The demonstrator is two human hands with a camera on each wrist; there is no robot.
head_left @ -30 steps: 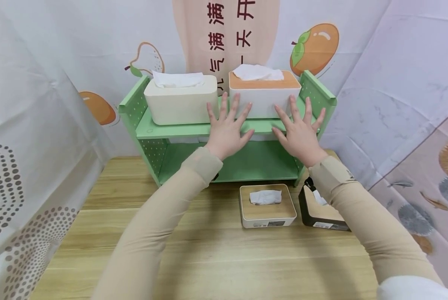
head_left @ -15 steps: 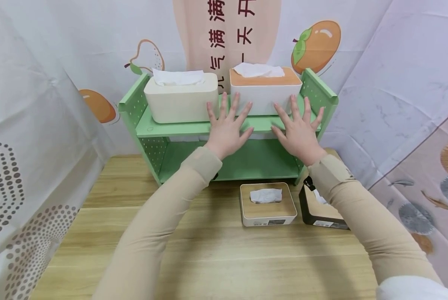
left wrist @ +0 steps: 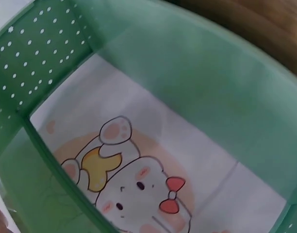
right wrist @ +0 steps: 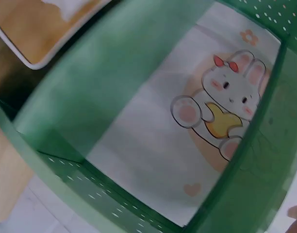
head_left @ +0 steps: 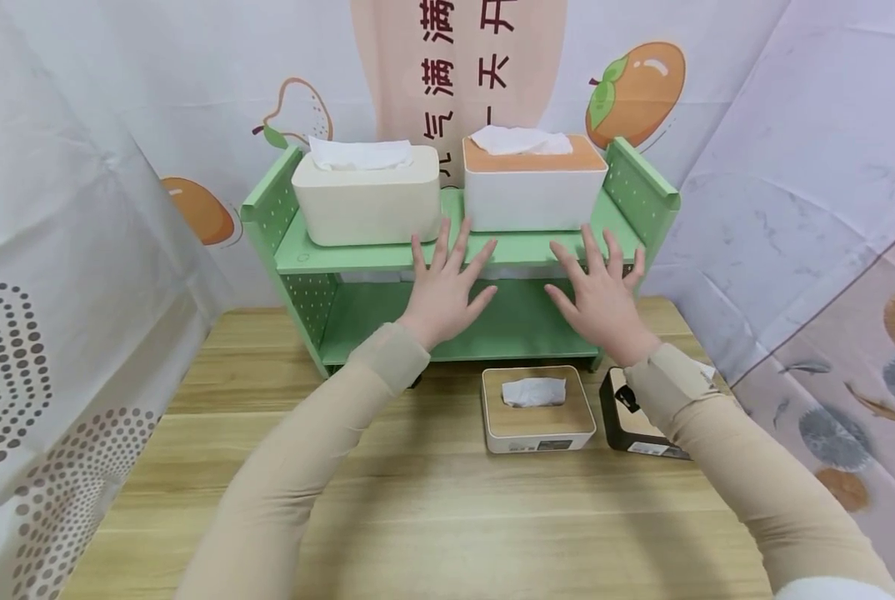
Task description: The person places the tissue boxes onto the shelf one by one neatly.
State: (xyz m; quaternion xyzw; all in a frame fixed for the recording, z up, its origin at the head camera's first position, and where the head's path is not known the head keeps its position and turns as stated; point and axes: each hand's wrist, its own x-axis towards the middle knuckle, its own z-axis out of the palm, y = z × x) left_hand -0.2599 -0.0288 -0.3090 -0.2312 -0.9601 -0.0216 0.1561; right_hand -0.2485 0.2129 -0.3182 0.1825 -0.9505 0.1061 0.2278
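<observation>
Sleeves: two tan sleeves [head_left: 275, 483] reach in over the wooden table [head_left: 447, 525].
Low boxes: a tissue box with a white rim [head_left: 537, 423] sits on the table. A black tissue box [head_left: 631, 435] is just beside it, part hidden by the right sleeve.
Left hand [head_left: 443, 292]: its fingers are straight and spread wide, with nothing in them.
Right hand [head_left: 603, 304]: spread wide too, also with nothing in it. I cannot tell if any fingertip touches a box or the rack.
Green rack [head_left: 365, 257]: it has two boards. Two tissue boxes sit side by side on the top one, with a small gap between.
Done and left: the two top boxes sit flat, so that part looks done to me. The two table boxes are not on the rack, so they may be what is left.
Orange-lid box [head_left: 533, 200]: on the top board, just past both hands, its front facing the fingertips.
Cream box [head_left: 372, 208]: also up top, just past the left hand and mostly to its left.
Back: a hung cloth [head_left: 132, 100] with fruit pictures.
</observation>
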